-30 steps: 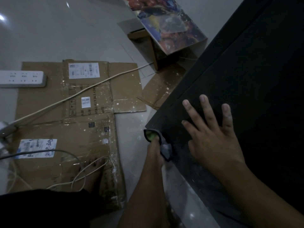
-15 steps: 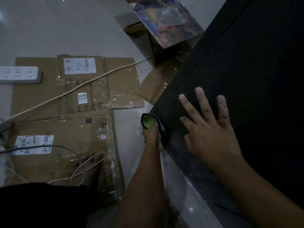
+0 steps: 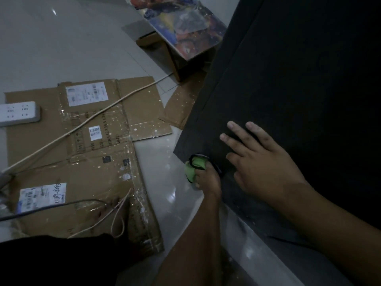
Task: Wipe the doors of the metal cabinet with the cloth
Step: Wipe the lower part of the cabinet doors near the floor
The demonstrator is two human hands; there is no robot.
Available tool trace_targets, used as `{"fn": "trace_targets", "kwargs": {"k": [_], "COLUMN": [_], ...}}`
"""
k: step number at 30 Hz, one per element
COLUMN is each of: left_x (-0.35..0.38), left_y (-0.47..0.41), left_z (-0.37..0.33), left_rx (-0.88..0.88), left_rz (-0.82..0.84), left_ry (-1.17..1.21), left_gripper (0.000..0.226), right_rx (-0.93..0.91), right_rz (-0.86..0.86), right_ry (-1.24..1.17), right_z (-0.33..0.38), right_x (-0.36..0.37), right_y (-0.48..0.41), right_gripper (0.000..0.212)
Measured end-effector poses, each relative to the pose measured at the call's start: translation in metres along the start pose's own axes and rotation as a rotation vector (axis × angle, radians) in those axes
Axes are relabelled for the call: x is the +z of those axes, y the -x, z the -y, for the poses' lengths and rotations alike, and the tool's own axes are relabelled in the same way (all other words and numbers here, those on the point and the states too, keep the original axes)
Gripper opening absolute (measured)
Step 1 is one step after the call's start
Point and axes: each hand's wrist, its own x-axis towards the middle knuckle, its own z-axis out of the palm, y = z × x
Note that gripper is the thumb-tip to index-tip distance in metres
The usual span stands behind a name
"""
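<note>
A black metal cabinet door (image 3: 288,83) fills the right side of the view, its lower left corner just above the pale floor. My left hand (image 3: 206,180) grips a green cloth with dark edging (image 3: 194,167) and presses it against that lower corner edge. My right hand (image 3: 259,164) lies flat on the door face beside it, fingers straight and spread. The side of the cloth against the door is hidden.
Flattened, paint-spattered cardboard (image 3: 82,151) covers the floor at left, crossed by a thin pale cord (image 3: 86,124). A white power strip (image 3: 18,113) sits at the far left. A cardboard box with a colourful board on top (image 3: 185,32) stands behind the cabinet corner.
My left hand has slid the cloth along the door's edge toward its bottom corner. My right hand stays flat on the door. The head view has shifted slightly.
</note>
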Motion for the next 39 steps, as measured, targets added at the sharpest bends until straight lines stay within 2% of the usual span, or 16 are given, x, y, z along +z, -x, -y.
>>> {"fn": "trace_targets", "kwargs": {"k": [2, 4, 7, 9, 11, 13, 15, 17, 22, 25, 27, 30, 33, 36, 39], "left_x": [-0.004, -0.007, -0.015, -0.022, -0.022, -0.015, -0.007, -0.001, 0.016, 0.022, 0.024, 0.020, 0.008, 0.001, 0.000], "left_y": [0.032, 0.054, 0.072, 0.073, 0.069, 0.070, 0.080, 0.093, 0.133, 0.164, 0.170, 0.166, 0.154, 0.149, 0.182], "left_z": [0.001, -0.002, -0.011, -0.013, -0.011, -0.007, -0.003, 0.000, 0.028, 0.044, 0.041, 0.013, -0.020, -0.033, -0.034], "left_rx": [0.090, 0.090, 0.128, 0.158, 0.114, 0.061, 0.040, 0.087, 0.197, 0.316, 0.365, 0.505, 0.708, 0.893, 1.015], "left_rz": [0.050, 0.062, 0.097, 0.122, 0.166, 0.223, 0.211, 0.177, 0.185, 0.244, 0.221, 0.115, 0.128, 0.153, 0.208], "left_ry": [-0.203, -0.339, -0.507, -0.577, -0.465, -0.222, -0.058, -0.024, -0.133, -0.194, -0.148, -0.061, 0.032, 0.033, -0.025], "left_gripper": [0.068, 0.055, 0.045, 0.047, 0.052, 0.055, 0.055, 0.053, 0.053, 0.053, 0.052, 0.050, 0.053, 0.066, 0.068], "right_rx": [0.033, 0.064, 0.084, 0.111, 0.160, 0.191, 0.212, 0.235, 0.252, 0.287, 0.328, 0.390, 0.425, 0.545, 0.718], "right_rz": [-0.041, -0.030, -0.014, -0.074, -0.108, -0.117, -0.121, -0.122, -0.130, -0.173, -0.197, -0.224, -0.270, -0.386, -0.553], "right_ry": [-0.049, -0.097, -0.093, -0.203, -0.229, -0.218, -0.202, -0.192, -0.168, -0.188, -0.200, -0.254, -0.354, -0.411, -0.355], "right_z": [-0.002, -0.003, -0.007, -0.013, -0.016, -0.021, -0.023, -0.026, -0.026, -0.024, -0.022, -0.013, -0.002, 0.000, -0.010], "right_x": [0.005, 0.006, 0.007, 0.014, 0.021, 0.023, 0.026, 0.029, 0.040, 0.041, 0.038, 0.038, 0.037, 0.028, 0.019], "right_y": [0.016, 0.036, 0.074, 0.101, 0.130, 0.153, 0.172, 0.187, 0.205, 0.210, 0.213, 0.223, 0.236, 0.250, 0.265], "right_gripper": [0.061, 0.067, 0.054, 0.047, 0.046, 0.056, 0.058, 0.058, 0.057, 0.057, 0.056, 0.053, 0.048, 0.046, 0.048]}}
